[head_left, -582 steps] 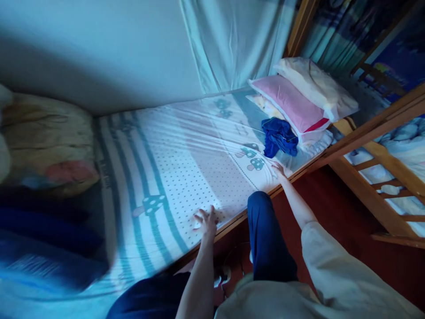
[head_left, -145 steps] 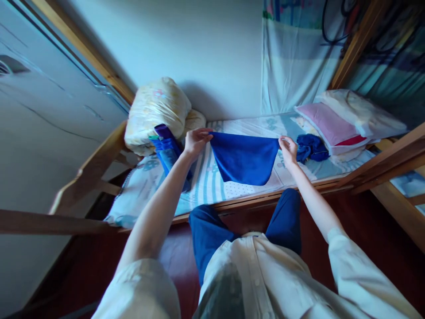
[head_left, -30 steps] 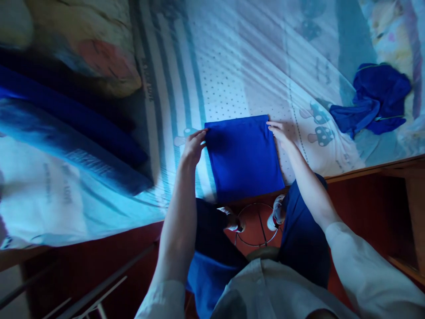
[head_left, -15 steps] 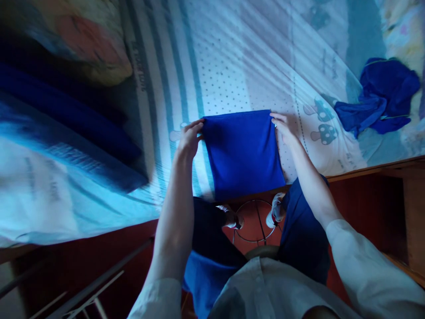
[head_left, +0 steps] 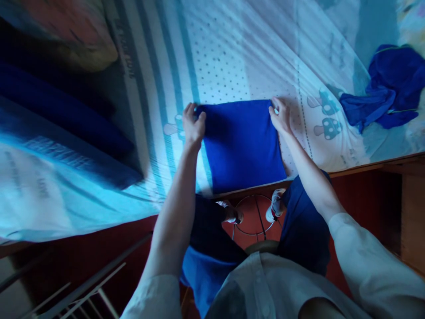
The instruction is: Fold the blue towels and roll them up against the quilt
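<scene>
A folded blue cloth (head_left: 244,146), roughly square, lies flat on the bed near its front edge. My left hand (head_left: 194,124) is at the cloth's far left corner, with thumb and fingers closed about it. At the far right corner, my right hand (head_left: 281,116) has its fingers bent in a pinch on the cloth's edge. Between the two hands the far edge runs nearly straight. Whether the cloth is a garment I cannot tell.
The patterned bed sheet (head_left: 219,79) spreads around the cloth. A crumpled blue garment (head_left: 385,93) lies to the right. Dark blue folded fabric (head_left: 66,137) and a patterned pillow-like bundle (head_left: 76,35) are at left. Below the bed edge stands a wire-ringed stool (head_left: 254,235).
Both hands have moved slightly away from me, and the cloth's far edge has shifted with them. My left thumb and fingers have changed position around the corner. The view has moved a little.
</scene>
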Motion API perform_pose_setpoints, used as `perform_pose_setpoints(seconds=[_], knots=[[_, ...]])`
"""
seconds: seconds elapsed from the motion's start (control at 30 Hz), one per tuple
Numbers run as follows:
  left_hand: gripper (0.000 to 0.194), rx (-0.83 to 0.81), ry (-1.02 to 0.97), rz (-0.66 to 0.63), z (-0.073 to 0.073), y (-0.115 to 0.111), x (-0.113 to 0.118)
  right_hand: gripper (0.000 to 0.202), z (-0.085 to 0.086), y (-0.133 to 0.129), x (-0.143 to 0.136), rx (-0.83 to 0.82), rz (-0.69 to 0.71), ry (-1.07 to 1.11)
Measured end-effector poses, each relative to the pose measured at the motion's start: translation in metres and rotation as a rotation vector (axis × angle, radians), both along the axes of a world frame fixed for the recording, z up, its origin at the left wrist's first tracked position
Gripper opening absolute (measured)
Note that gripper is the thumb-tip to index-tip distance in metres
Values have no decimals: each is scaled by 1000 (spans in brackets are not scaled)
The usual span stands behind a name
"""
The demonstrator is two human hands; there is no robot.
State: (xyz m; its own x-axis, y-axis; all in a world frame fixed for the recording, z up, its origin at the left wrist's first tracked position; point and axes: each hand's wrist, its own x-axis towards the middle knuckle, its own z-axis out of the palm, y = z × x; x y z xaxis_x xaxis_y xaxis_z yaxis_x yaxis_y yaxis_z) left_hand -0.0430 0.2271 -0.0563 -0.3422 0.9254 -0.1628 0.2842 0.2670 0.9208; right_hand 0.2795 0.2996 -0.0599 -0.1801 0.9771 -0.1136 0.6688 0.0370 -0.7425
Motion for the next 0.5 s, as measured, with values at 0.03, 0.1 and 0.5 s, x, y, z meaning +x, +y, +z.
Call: perform_pose_setpoints(seconds=[0.03, 0.1, 0.5], knots=[[68, 6, 62, -31, 3, -4, 11, 58, 3, -9, -10, 46, 43, -65], [70, 7, 146, -118, 7, -13, 32, 60, 10, -29, -29, 109, 171, -185], [70, 26, 237, -233, 18, -45, 64, 71, 18, -69, -39, 119, 217, -314]])
